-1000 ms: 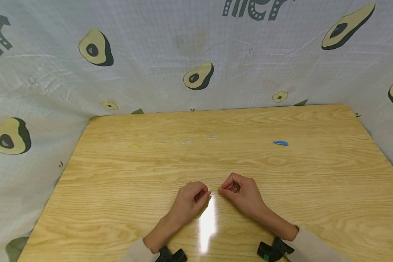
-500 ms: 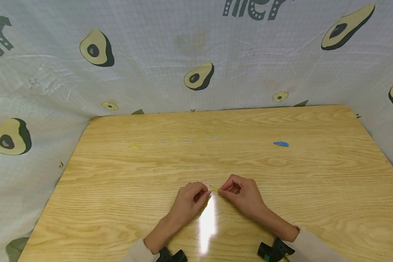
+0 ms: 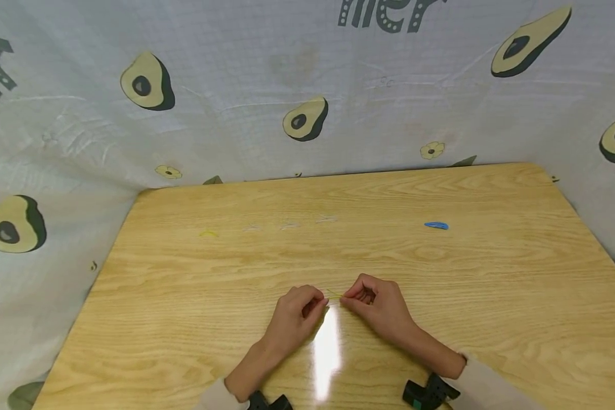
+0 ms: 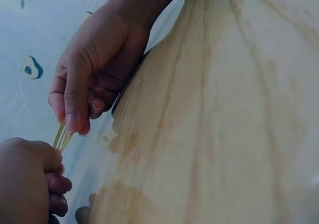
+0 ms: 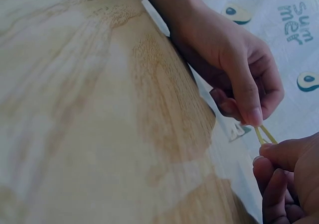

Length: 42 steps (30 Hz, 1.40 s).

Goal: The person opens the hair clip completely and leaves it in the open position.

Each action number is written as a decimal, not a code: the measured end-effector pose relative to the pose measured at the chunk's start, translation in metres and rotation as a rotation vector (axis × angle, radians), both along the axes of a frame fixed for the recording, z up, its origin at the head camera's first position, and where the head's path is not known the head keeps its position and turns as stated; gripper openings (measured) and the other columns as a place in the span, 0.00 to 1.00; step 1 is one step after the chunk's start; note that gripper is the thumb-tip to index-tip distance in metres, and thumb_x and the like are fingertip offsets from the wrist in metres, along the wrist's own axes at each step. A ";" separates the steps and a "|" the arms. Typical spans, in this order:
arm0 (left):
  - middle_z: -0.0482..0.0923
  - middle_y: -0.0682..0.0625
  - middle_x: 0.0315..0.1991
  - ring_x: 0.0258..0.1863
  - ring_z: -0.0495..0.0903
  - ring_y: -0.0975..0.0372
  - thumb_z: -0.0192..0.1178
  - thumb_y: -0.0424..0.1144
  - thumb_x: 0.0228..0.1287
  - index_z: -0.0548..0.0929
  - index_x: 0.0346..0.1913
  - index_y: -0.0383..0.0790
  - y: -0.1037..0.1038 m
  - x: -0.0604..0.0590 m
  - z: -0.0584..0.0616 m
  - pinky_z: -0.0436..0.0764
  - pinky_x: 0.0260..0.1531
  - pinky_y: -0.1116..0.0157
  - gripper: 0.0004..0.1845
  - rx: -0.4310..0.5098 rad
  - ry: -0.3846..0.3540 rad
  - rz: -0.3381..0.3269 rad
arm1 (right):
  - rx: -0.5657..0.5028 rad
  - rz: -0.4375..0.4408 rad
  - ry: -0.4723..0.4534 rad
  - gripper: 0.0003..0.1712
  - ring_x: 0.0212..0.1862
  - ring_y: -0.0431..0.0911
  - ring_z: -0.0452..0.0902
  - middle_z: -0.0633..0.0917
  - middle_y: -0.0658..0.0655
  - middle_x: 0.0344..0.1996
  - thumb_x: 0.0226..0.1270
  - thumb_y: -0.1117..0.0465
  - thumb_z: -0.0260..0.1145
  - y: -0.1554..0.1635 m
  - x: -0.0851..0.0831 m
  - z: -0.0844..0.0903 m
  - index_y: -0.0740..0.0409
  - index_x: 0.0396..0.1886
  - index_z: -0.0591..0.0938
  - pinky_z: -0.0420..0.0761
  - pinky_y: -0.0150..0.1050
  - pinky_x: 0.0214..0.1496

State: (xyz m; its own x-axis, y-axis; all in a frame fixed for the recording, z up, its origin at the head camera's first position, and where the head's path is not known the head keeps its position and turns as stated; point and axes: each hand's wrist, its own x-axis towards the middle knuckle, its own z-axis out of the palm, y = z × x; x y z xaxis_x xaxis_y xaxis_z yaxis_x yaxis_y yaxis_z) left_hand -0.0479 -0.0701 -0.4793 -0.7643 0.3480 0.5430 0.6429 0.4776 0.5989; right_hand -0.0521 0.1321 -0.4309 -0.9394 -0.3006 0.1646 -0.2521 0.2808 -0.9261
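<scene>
Near the table's point(image 3: 184, 319) front edge, the left hand point(image 3: 294, 316) and right hand point(image 3: 376, 304) still pinch a thin yellow band point(image 3: 334, 295), probably rubber, between them, as before. The blue clip point(image 3: 436, 225) remains toward the far right corner.

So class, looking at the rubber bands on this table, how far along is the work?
Done, it seems: four small bands lie in a row at the far side, a yellow band and three pale bands. In hand: the left hand and right hand pinch a thin yellow rubber band between them. Left, probably: the blue clip lies untouched.
</scene>
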 end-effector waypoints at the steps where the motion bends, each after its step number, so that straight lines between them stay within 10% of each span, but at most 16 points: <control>1: 0.71 0.57 0.23 0.21 0.65 0.71 0.65 0.27 0.58 0.79 0.31 0.39 0.000 0.000 0.000 0.68 0.23 0.74 0.06 0.002 0.005 0.000 | 0.003 -0.003 0.004 0.05 0.20 0.48 0.77 0.83 0.56 0.22 0.55 0.73 0.71 0.000 0.000 0.000 0.62 0.27 0.83 0.75 0.34 0.21; 11: 0.73 0.56 0.24 0.22 0.67 0.69 0.65 0.28 0.59 0.79 0.32 0.39 0.005 -0.009 0.002 0.69 0.26 0.72 0.06 -0.009 0.061 0.002 | 0.007 -0.067 0.046 0.06 0.20 0.41 0.77 0.83 0.46 0.23 0.56 0.67 0.73 0.007 -0.010 -0.038 0.54 0.29 0.84 0.76 0.34 0.21; 42: 0.78 0.50 0.27 0.24 0.72 0.64 0.62 0.31 0.65 0.82 0.36 0.35 0.068 -0.087 0.004 0.72 0.26 0.68 0.02 0.055 0.015 0.106 | 0.031 -0.316 0.152 0.06 0.26 0.42 0.80 0.85 0.49 0.25 0.60 0.57 0.72 0.046 -0.068 -0.039 0.53 0.32 0.84 0.77 0.31 0.28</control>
